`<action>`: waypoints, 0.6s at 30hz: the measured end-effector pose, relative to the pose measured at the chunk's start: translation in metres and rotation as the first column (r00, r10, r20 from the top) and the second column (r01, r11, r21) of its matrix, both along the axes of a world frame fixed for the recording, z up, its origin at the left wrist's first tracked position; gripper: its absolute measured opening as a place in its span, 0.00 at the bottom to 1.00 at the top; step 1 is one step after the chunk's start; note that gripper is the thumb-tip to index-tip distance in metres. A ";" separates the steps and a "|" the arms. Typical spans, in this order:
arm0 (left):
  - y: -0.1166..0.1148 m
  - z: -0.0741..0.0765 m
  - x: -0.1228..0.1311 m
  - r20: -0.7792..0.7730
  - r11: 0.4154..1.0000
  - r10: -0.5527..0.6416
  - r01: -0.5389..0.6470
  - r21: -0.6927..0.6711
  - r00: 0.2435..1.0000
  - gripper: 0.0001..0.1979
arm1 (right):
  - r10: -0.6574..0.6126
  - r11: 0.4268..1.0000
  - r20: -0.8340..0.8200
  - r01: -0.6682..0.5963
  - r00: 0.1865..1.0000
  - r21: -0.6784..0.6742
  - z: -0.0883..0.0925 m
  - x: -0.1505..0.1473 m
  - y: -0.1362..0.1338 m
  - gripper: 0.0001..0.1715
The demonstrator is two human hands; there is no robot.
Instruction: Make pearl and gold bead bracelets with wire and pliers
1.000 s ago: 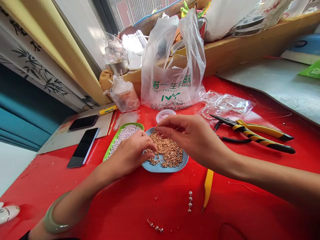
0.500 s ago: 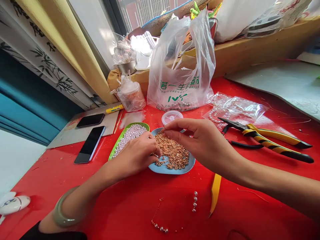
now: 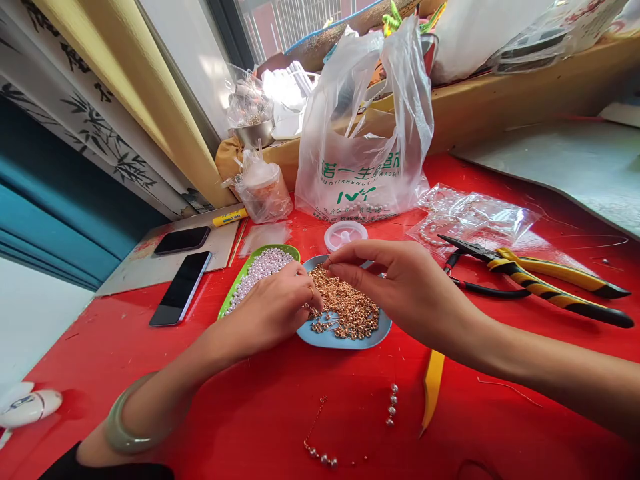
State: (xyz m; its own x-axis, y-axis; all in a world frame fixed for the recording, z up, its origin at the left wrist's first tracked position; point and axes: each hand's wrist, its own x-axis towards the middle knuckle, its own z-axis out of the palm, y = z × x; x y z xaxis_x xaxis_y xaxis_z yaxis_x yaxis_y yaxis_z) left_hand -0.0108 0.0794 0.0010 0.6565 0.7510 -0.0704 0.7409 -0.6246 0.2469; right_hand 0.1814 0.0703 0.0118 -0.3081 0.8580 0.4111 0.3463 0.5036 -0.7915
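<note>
A blue dish (image 3: 334, 339) heaped with small gold-coloured metal findings (image 3: 347, 310) sits on the red table (image 3: 250, 413). My left hand (image 3: 273, 307) rests curled at the dish's left rim, fingertips among the findings. My right hand (image 3: 395, 280) hovers over the dish with thumb and forefinger pinched together on something too small to name. A green dish (image 3: 231, 293) full of white pearl beads (image 3: 260, 267) lies just left of the blue one. In front of the dishes lie a thin chain with pearls (image 3: 317, 440) and a short pearl strand (image 3: 391, 404).
Yellow-handled pliers (image 3: 540, 283) and a clear bag of pearls (image 3: 470, 217) lie right. A yellow tool (image 3: 431, 387) pokes out under my right forearm. A white plastic bag (image 3: 363, 147), a small round lid (image 3: 345, 235), two phones (image 3: 181, 287) and a wrapped cup (image 3: 263, 190) stand behind.
The camera view shifted slightly right a second ago, then settled. Both hands have stayed over the blue dish with only small finger movements.
</note>
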 end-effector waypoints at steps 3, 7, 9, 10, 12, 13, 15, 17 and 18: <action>0.001 0.000 0.000 -0.003 0.999 -0.048 0.048 -0.016 0.999 0.07 | 0.000 1.000 0.006 0.000 1.000 0.005 0.000 0.000 0.000 0.07; 0.003 0.000 -0.001 -0.024 1.000 -0.018 0.018 0.014 1.000 0.06 | -0.001 1.000 0.010 0.001 1.000 0.010 0.000 0.000 0.000 0.07; 0.003 0.000 -0.002 -0.001 1.000 -0.013 0.013 0.002 1.000 0.05 | -0.003 1.000 0.010 0.002 1.000 0.012 0.000 0.000 0.000 0.07; 0.003 0.000 -0.002 0.016 1.000 -0.021 0.021 -0.019 1.000 0.04 | -0.002 1.000 0.011 0.002 1.000 0.013 0.000 -0.001 0.000 0.07; 0.003 0.001 -0.002 0.038 0.997 -0.045 0.047 -0.055 0.998 0.04 | 0.003 1.000 0.015 -0.003 1.000 0.010 0.000 -0.001 0.001 0.07; 0.003 0.001 -0.002 0.033 0.997 -0.054 0.055 -0.056 0.998 0.04 | 0.004 1.000 0.014 -0.004 1.000 0.007 0.000 -0.001 0.001 0.07; 0.003 0.001 -0.002 0.009 0.998 -0.053 0.053 -0.023 0.999 0.05 | 0.010 1.000 0.011 -0.010 1.000 -0.002 -0.001 -0.002 0.001 0.07; 0.003 0.001 -0.002 0.008 0.999 -0.037 0.037 0.005 0.999 0.04 | 0.015 1.000 0.009 -0.015 1.000 -0.011 -0.001 -0.002 0.001 0.07; 0.003 0.000 -0.002 0.026 0.999 -0.036 0.036 -0.002 0.999 0.04 | 0.016 1.000 0.009 -0.016 1.000 -0.014 -0.001 -0.002 0.001 0.07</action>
State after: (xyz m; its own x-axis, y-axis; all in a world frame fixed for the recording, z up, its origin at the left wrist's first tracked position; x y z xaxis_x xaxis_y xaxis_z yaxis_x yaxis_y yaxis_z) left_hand -0.0125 0.0824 0.0012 0.6847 0.7267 -0.0551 0.7115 -0.6500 0.2670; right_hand 0.1791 0.0711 0.0103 -0.3258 0.8584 0.3963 0.3453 0.4982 -0.7953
